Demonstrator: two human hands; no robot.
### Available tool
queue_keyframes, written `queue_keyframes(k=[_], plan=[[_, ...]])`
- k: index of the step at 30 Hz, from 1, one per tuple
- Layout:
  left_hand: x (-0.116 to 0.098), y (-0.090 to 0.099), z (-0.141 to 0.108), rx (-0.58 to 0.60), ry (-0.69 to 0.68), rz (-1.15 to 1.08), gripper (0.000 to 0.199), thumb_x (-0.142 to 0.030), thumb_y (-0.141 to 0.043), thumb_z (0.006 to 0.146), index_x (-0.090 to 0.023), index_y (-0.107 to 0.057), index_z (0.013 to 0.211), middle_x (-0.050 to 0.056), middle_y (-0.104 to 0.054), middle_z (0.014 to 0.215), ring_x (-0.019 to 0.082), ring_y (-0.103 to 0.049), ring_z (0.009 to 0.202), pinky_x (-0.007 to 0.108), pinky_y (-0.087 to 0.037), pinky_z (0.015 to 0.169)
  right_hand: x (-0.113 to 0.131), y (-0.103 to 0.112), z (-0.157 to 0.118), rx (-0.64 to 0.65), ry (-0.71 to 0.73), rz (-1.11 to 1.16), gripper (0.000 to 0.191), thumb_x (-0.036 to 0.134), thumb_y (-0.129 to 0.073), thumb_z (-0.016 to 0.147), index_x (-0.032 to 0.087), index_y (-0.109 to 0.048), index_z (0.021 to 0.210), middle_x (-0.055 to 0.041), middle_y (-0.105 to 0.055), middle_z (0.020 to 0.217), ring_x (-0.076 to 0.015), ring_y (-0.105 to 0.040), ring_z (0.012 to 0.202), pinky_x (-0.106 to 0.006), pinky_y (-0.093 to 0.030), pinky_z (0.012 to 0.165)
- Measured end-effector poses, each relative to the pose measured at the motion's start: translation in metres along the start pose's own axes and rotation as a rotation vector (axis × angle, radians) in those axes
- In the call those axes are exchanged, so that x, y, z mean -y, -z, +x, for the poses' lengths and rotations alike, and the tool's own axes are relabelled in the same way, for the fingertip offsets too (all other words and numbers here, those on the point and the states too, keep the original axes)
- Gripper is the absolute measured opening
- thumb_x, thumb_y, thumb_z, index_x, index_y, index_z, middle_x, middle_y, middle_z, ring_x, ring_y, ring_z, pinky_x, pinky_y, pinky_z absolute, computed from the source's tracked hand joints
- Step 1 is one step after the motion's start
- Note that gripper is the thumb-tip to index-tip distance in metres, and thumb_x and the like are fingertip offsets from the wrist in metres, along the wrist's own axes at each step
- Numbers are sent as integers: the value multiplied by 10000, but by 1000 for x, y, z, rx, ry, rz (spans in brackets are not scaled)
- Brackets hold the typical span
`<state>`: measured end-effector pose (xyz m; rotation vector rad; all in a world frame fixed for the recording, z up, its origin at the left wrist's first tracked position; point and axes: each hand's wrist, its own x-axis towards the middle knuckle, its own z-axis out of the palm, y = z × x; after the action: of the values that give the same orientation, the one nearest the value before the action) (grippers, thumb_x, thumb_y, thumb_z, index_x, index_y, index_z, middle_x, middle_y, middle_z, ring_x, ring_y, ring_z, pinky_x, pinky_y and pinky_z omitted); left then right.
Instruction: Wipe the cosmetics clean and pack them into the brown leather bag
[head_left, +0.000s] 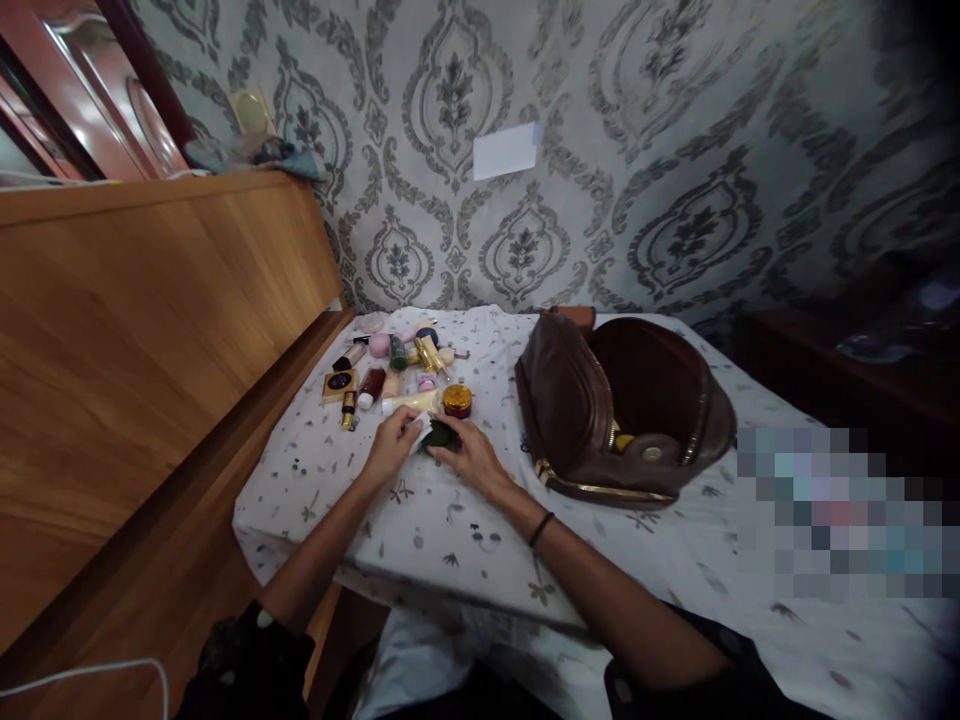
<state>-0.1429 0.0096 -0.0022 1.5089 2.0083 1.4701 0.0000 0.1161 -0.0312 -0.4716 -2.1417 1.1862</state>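
My left hand [391,443] pinches a small white cloth or tissue [422,430] against a dark green, rounded item [440,434]. My right hand [474,458] grips that dark item from the other side, fingers closed around its edge. Its exact kind is too small to make out. Just beyond the hands lie a pale cream tube [411,402] and an amber jar with a golden lid [457,401]. Several cosmetics are grouped behind, among them a dark red bottle with a white cap [371,387], a green bottle [397,352] and a gold box [339,385].
A brown leather bag [570,420] stands unzipped on the right of the patterned white sheet [450,540]. A wooden panel [165,320] borders the left side. Patterned wallpaper [457,90] rises behind, with a white paper [505,152] on it. A blurred patch covers the far right.
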Motion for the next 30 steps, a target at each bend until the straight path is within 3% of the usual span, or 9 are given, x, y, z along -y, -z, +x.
queue_keyframes(k=[5, 11, 14, 20, 25, 30], plan=[[-15, 0, -11, -31, 4, -8, 180, -338, -532, 895, -182, -610, 850, -10, -634, 754, 150, -556, 703, 247, -418, 661, 3, 1, -1, -34, -6, 83, 477, 276, -747, 735, 193, -655, 1195, -95, -695, 1176, -263, -634, 1086, -426, -478, 976], [-37, 1, -23, -11, -74, 52, 166, -295, -511, 917, -192, -623, 984, 43, -705, 1020, 188, -628, 879, 275, -445, 780, 2, 0, 3, -72, -141, 338, 434, 295, -777, 671, 157, -653, 1063, -94, -709, 1062, -227, -666, 961, -393, -524, 896], [-42, 2, -24, -13, -84, 42, 169, -292, -516, 916, -193, -623, 1002, 36, -696, 982, 182, -616, 856, 272, -438, 777, 5, 1, 2, -34, -179, 466, 497, 329, -824, 621, 162, -664, 1061, -78, -716, 1029, -218, -668, 944, -387, -534, 887], [-31, 7, -9, -36, 119, -302, 241, -403, -617, 848, -186, -587, 748, -37, -531, 679, 131, -482, 676, 235, -385, 650, 18, 6, -5, 117, -227, 655, 565, 381, -845, 628, 190, -687, 1135, -56, -727, 1016, -195, -678, 882, -360, -554, 828], [-15, -1, -7, -76, 243, -461, 378, -565, -612, 806, -191, -563, 772, -35, -551, 673, 121, -505, 629, 237, -423, 610, 23, 5, -5, 114, -274, 730, 542, 373, -834, 637, 213, -693, 1136, -43, -734, 1017, -184, -689, 856, -348, -564, 810], [-14, -7, -10, -95, 322, -566, 455, -619, -671, 736, -180, -581, 814, -26, -589, 699, 120, -549, 634, 245, -463, 630, 22, 6, -2, 80, -208, 652, 518, 363, -830, 632, 207, -713, 1113, -45, -736, 1056, -200, -675, 946, -339, -541, 850]])
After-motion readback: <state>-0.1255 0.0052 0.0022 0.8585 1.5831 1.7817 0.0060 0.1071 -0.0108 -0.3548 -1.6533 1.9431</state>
